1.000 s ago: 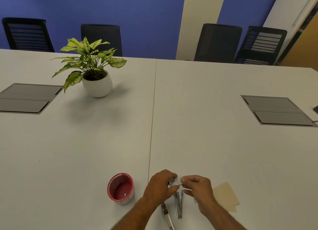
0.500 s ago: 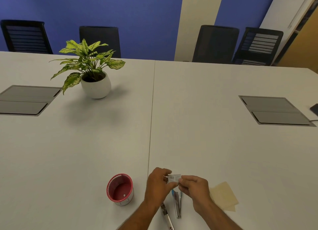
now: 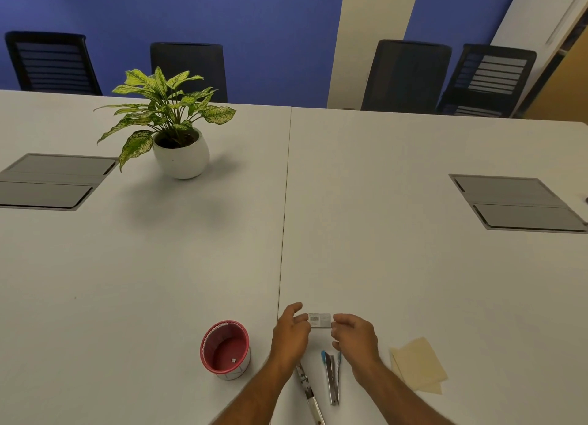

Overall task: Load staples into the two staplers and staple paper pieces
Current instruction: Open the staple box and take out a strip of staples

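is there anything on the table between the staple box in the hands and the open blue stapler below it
Nothing visible. The staple box is held by both hands above the blue stapler, with only bare table between them.

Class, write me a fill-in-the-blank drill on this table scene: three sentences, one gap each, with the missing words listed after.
1. Both hands, left hand and right hand, hold a small box printed with a ____.
2. The red cup stands on the person's ____ side.
3. The beige paper pieces lie ____ on the table.

Missing words: barcode; left; flat
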Motion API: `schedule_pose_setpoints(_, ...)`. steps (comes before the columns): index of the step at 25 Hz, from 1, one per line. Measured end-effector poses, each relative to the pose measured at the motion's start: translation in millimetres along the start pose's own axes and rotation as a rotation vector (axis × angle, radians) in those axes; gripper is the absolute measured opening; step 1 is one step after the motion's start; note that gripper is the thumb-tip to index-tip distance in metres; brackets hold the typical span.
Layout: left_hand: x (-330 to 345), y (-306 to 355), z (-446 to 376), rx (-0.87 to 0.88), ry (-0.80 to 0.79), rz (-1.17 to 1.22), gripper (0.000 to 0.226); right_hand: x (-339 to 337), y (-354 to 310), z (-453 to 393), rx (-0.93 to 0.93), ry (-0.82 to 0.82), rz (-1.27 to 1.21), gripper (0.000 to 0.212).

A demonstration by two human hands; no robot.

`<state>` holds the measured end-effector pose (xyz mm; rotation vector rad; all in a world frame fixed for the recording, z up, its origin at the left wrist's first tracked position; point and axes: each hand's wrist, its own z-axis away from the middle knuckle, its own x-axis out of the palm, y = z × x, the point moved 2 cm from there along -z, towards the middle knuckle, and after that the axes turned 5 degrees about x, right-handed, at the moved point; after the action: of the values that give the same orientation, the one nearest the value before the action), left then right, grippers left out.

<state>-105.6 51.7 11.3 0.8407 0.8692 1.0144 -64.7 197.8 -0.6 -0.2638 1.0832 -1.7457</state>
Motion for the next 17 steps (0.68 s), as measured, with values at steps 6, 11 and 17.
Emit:
schedule_pose_setpoints(6,-1,-8,-15,-0.059,-0.064,-0.076,0.054,10,-4,1,0.000,-0.233,0.286,0.068)
schedule_pose_setpoints(11,-2,-9,-21,-0.098,-0.074,-0.140,0.057,16,-4,1,-0.031,-0.309,0.434,0.073)
schedule_pose_setpoints(17,-6,-11,-21,-0.114,-0.021,-0.102,0.057,17,-4,6,-0.098,-0.278,0.684,0.074)
